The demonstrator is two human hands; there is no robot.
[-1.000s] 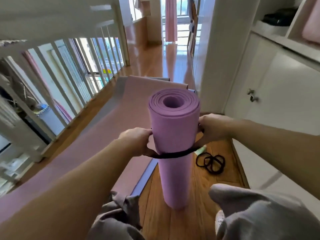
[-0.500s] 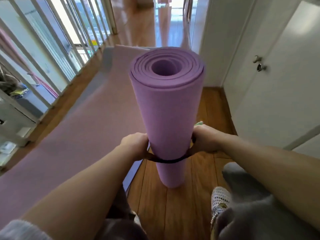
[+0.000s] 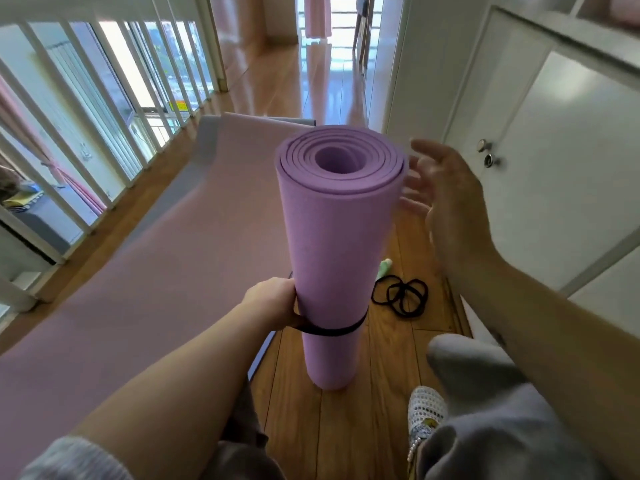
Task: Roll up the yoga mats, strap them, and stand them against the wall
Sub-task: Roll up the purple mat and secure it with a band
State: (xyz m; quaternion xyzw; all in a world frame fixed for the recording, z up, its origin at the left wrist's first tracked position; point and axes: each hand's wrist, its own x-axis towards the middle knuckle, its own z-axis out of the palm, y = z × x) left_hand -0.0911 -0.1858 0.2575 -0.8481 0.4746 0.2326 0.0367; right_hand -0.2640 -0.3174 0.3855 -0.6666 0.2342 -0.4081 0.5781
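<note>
Rolled mat: purple foam yoga mat (image 3: 339,258), coiled, upright on the wooden floor (image 3: 346,427).
Strap: thin black elastic band (image 3: 332,330), around the roll's lower part.
Left hand (image 3: 273,301): grips the roll's left side at the band.
Right hand (image 3: 446,188): fingers spread, holding nothing, near the roll's top.
Second mat: pink yoga mat (image 3: 156,271), flat on the floor, left.
Spare straps: black loops (image 3: 401,296), on the floor right of the roll.

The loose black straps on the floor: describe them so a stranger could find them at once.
Find the white cabinet doors on the right, then look down to the wooden floor. Just right of the upright rolled purple yoga mat lie the loose black straps. Unlike the strap cinched round the mat, they sprawl in overlapping loops.
</note>
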